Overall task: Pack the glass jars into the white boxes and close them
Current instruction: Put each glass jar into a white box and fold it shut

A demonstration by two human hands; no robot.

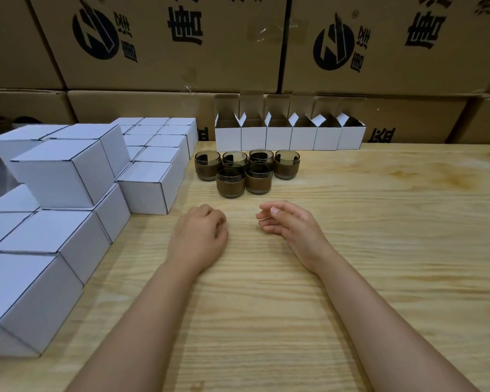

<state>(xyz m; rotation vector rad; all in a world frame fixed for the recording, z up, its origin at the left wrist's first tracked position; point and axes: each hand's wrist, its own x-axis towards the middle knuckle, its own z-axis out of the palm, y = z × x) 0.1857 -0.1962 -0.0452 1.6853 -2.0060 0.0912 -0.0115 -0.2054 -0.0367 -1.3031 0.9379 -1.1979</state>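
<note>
Brown cartons (159, 69), upside-down black logos (95, 33), glass jars (230, 183), open white boxes (279, 138)

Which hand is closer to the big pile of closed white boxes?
Left. The left hand rests just right of the pile of closed white boxes, fingers loosely curled. The right hand lies farther right, past the left hand, holding nothing.

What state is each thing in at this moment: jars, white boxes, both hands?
glass jars: upright, unpacked, clustered on the table
open white boxes: in a row, top flaps up, contents not visible
closed white boxes: shut, stacked at the left
left hand: loosely curled, holding nothing, resting on the table
right hand: fingers relaxed, holding nothing
brown cartons: closed, stacked behind
</note>
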